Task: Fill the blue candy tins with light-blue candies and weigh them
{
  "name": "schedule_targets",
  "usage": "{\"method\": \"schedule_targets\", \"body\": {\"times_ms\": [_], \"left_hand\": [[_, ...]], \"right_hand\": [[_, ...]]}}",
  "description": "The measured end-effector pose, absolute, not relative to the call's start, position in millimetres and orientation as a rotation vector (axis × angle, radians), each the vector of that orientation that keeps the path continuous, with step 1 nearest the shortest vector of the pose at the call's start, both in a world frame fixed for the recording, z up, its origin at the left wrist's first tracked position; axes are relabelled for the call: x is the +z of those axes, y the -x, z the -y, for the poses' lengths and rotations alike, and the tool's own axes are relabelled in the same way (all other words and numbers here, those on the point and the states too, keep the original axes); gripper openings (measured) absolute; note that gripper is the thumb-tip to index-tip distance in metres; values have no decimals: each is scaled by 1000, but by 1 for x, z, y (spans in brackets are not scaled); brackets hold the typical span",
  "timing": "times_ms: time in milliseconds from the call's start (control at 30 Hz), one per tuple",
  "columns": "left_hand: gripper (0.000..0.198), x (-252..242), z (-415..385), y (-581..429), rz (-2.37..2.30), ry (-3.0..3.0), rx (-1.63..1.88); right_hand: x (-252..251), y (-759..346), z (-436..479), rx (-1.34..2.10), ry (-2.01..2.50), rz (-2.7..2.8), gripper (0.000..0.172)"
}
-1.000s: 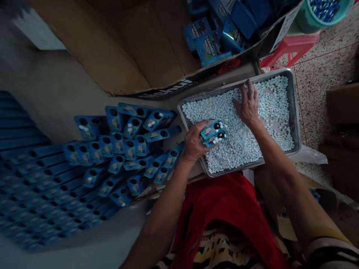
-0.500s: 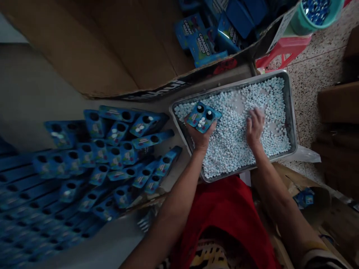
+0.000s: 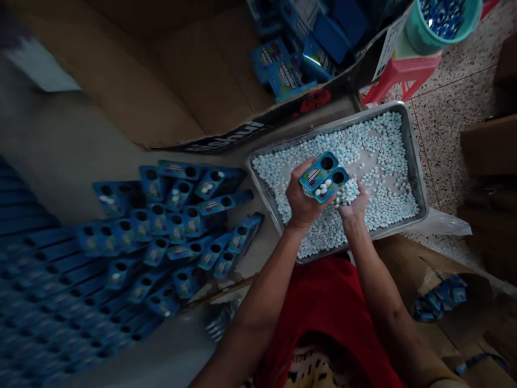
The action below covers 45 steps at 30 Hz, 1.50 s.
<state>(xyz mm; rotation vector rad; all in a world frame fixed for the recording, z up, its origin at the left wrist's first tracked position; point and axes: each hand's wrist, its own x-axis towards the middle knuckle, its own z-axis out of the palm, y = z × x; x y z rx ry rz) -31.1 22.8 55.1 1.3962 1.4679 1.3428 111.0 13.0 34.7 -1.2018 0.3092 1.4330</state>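
Note:
Two small blue candy boxes (image 3: 314,176) with round dark holes in their ends are gripped side by side in my left hand (image 3: 299,202). A few white candies lie on one of them. Right beside the boxes, my right hand (image 3: 356,207) is cupped palm up around a heap of pale candies (image 3: 348,191). Both hands are over a metal tray (image 3: 420,183) spread with small white and pale blue candies (image 3: 278,161). The fingertips of the right hand are partly hidden by the heap.
Many blue boxes (image 3: 161,221) stand holes up on the surface at left. A large carton (image 3: 226,70) with more blue boxes is behind the tray. At upper right, a teal bucket (image 3: 412,32) rests on a pink stool (image 3: 420,73). Another carton (image 3: 404,253) lies at lower right.
My right hand has scooped candies from the tray and moved left to the boxes. My left hand has brought the boxes rightward and turned them. The whole view has shifted slightly.

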Motion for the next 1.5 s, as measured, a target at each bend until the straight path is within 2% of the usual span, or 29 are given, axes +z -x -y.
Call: {"method": "schedule_targets", "body": {"times_ms": [133, 267, 367, 533, 633, 1033, 1200, 1367, 1500], "left_hand": [[83, 70, -22, 89, -1499, -1716, 1061], [78, 69, -10, 104, -1526, -1728, 908], [75, 72, 2, 98, -1539, -1672, 858], [68, 81, 12, 100, -1537, -1707, 648], [70, 79, 14, 108, -1438, -1755, 620], [76, 48, 10, 110, -1314, -1738, 926], [79, 37, 7, 108, -1392, -1650, 1125], [84, 33, 10, 107, -1518, -1592, 1149], [85, 32, 13, 120, -1547, -1577, 1058]], "right_hand": [[93, -112, -7, 1548, 967, -390, 10], [144, -88, -5, 1478, 976, -39, 16], [155, -72, -7, 1376, 1046, 284, 19], [142, -62, -19, 1302, 1053, 503, 27], [134, -59, -26, 1303, 1049, 550, 33], [128, -88, -5, 1274, 1108, 1087, 61], [84, -122, 57, 932, 1606, 1461, 39], [29, -126, 90, 765, 1645, 2264, 65], [2, -131, 42, 636, 1714, 2302, 65]]}}
